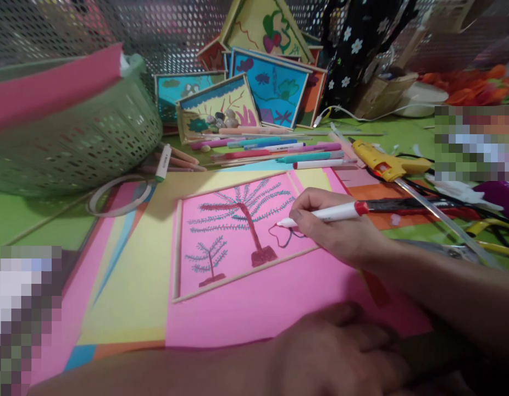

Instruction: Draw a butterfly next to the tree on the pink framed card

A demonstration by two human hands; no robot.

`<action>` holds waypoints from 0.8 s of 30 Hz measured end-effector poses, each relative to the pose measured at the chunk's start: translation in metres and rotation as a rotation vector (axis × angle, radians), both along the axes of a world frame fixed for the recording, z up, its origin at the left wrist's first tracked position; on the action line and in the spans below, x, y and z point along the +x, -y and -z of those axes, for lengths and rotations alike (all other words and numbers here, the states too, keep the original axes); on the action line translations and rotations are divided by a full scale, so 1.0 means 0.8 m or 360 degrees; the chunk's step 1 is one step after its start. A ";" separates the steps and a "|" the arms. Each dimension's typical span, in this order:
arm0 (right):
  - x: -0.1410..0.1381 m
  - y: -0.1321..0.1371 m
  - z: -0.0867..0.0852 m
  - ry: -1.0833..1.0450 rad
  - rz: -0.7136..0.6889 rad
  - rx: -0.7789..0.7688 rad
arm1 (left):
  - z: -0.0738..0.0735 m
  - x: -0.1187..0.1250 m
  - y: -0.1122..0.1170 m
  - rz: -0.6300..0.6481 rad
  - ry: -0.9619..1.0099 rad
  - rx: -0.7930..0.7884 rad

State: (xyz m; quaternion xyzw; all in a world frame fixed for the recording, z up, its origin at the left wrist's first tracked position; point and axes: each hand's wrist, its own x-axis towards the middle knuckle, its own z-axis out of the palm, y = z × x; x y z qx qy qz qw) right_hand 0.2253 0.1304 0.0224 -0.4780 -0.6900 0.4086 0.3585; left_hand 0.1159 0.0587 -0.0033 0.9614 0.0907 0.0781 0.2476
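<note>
My right hand (335, 225) is closed on a white marker (324, 213) with a red band, its tip touching the pink sheet (246, 231) framed by thin wooden sticks. The sheet bears two drawn trees with teal branches and red trunks, and a dark outline beside the marker tip. My left hand (341, 352) lies at the bottom edge of the view on the pink paper, fingers loosely curled and flat, holding nothing that I can see.
A green perforated basket (73, 137) stands at the left with a tape ring (118, 195) beside it. Several markers (275, 151) lie behind the drawing. Painted framed pictures (246, 88) lean at the back. A yellow glue gun (386, 162) and cables lie at the right.
</note>
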 end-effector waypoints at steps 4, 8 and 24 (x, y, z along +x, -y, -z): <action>0.000 0.000 0.000 0.0011 -0.0009 -0.0032 | -0.003 -0.001 -0.001 0.0048 0.0004 0.0054; 0.001 0.001 -0.001 -0.0013 -0.0058 -0.0100 | -0.003 -0.001 -0.001 0.0040 -0.0025 0.0075; 0.000 0.000 -0.002 -0.0013 -0.0009 -0.0080 | -0.020 0.007 -0.009 0.0106 -0.0265 -0.0029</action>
